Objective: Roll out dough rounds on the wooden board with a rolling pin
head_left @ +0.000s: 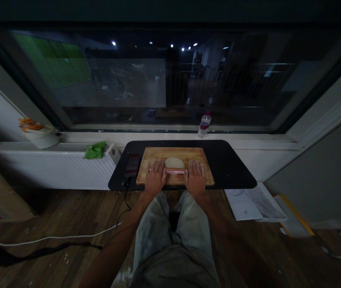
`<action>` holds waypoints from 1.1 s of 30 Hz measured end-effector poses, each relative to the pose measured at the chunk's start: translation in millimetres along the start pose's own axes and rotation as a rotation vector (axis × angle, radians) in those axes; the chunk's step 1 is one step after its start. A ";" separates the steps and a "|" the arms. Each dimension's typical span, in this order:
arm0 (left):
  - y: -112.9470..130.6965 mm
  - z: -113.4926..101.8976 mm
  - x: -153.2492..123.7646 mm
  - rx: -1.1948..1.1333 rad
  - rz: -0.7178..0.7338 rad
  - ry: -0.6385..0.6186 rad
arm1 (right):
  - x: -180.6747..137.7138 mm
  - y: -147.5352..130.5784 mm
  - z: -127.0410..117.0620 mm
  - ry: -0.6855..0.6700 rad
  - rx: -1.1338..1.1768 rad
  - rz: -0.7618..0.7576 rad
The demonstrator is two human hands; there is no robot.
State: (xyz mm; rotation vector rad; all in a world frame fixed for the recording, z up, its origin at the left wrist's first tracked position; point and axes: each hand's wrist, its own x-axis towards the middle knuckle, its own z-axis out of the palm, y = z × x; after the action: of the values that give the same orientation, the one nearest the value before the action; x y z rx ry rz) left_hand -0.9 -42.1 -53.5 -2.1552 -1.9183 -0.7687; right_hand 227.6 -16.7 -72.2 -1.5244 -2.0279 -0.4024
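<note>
A pale flattened piece of dough (174, 163) lies on a wooden cutting board (170, 152). Along its near edge runs a narrow white-and-red stick with red print (175, 171), resembling a slim rolling pin. My left hand (155, 176) rests over the stick's left end, palm down, fingers stretched forward on the board. Over the right end, my right hand (195, 176) lies the same way with its fingers extended. White powder marks the fingers of both hands. The stick's ends are hidden under my palms.
The board sits on a black tabletop (227, 168) with a dark phone (132, 165) at its left. A water bottle (204, 125) stands on the windowsill (164, 137). Left are a radiator (77, 172), a green cloth (95, 150) and a white pot (43, 137). Cables (59, 237) cross the floor.
</note>
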 end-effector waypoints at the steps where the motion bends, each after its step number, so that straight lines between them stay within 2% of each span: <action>1: 0.0 0.8 0.2 -0.005 0.000 0.008 | 0.9 0.5 0.0 -0.003 -0.003 -0.002; 5: -0.3 3.0 3.0 -0.023 -0.009 0.008 | 7.5 2.3 -0.9 -0.049 -0.024 -0.009; 13: -3.0 0.1 20.9 0.002 -0.046 -0.114 | 35.0 1.9 -7.3 -0.182 -0.026 -0.011; 23: -1.5 -0.7 48.1 0.028 -0.079 -0.133 | 69.6 -3.5 -15.2 -0.348 -0.050 0.038; 33: -5.2 5.4 88.3 0.088 -0.091 -0.191 | 106.3 4.3 10.4 -0.438 -0.023 0.088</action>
State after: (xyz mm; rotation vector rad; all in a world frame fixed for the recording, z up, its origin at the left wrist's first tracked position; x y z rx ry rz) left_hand -0.2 39.1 -17.8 -2.1709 -2.1116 -0.4978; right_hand 208.6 72.9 -17.1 -1.8327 -2.2711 -0.0567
